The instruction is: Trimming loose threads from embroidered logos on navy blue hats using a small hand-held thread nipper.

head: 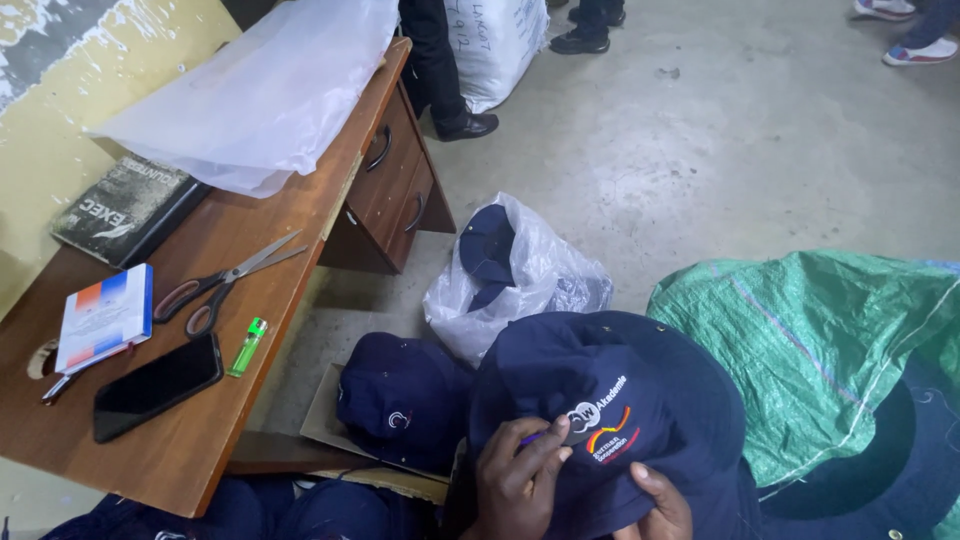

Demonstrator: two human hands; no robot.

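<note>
Left hand (520, 475) pinches a small tool against the navy bucket hat's (610, 410) emblem; right hand (660, 505) grips its near brim, steadying the trimming.

Four navy hats are in clear view: one (610, 400) at lower centre, one (400, 395) beside it, one (487, 250) inside the plastic bag (540, 270), one (890, 470) at lower right. On the desk (180, 450): one pair of scissors (225, 285), one phone (157, 385), one green lighter (247, 346), two books (125, 208) (103, 318). Two hands (520, 480) (660, 505) show below.

Left hand (520, 482) low in view, fingers (548, 457) curled and pinched together, knuckles up. Right hand (660, 505) beside it, only thumb and fingertips showing, curled.
</note>
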